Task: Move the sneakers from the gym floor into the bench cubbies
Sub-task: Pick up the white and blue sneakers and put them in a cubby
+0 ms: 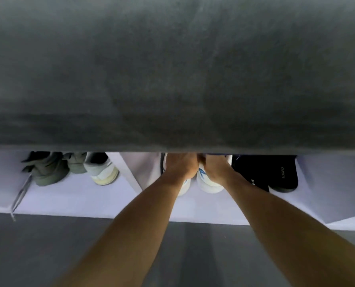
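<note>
Two white sneakers with blue stripes stand side by side in the middle cubby of the white bench [110, 206]. My left hand [180, 165] lies over the left white sneaker [185, 186] and grips it. My right hand [215, 167] grips the right white sneaker [210, 184]. Both sneakers rest on the cubby floor, heels toward me. The bench's dark grey seat pad [172, 69] hides my fingertips and the front parts of the shoes.
The left cubby holds olive-green shoes [48, 170] and a grey-white sneaker [102, 170]; a loose lace [20, 195] hangs over the edge. A pair of black slippers [276, 175] lies right of my hands. A white divider [135, 172] separates the cubbies. Grey gym floor [48, 251] lies below.
</note>
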Action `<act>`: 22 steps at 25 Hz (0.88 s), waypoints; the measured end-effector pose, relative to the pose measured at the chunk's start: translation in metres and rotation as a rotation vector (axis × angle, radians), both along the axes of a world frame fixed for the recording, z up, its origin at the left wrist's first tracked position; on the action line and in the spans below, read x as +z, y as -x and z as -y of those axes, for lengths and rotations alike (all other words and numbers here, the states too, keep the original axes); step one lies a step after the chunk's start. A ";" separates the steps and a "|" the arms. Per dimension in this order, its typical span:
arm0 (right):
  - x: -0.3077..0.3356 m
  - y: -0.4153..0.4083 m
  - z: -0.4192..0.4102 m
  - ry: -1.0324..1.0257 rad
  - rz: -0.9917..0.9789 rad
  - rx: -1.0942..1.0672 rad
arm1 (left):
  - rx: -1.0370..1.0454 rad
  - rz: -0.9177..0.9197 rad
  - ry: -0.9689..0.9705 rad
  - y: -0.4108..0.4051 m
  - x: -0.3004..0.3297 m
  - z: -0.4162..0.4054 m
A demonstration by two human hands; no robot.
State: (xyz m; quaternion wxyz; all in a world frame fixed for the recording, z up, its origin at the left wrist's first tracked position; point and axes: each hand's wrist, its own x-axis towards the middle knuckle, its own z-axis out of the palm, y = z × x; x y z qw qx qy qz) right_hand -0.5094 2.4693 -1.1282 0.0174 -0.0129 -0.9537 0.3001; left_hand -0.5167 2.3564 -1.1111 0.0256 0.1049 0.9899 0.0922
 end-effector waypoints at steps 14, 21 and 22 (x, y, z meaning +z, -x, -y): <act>0.079 -0.076 -0.023 -0.383 0.131 0.228 | 0.072 0.096 -0.057 -0.057 0.069 0.010; 0.087 -0.093 -0.020 -0.413 0.159 0.268 | 0.060 0.198 0.066 -0.065 0.075 0.006; 0.089 -0.096 -0.019 -0.410 0.169 0.266 | 0.083 0.160 0.044 -0.066 0.075 0.006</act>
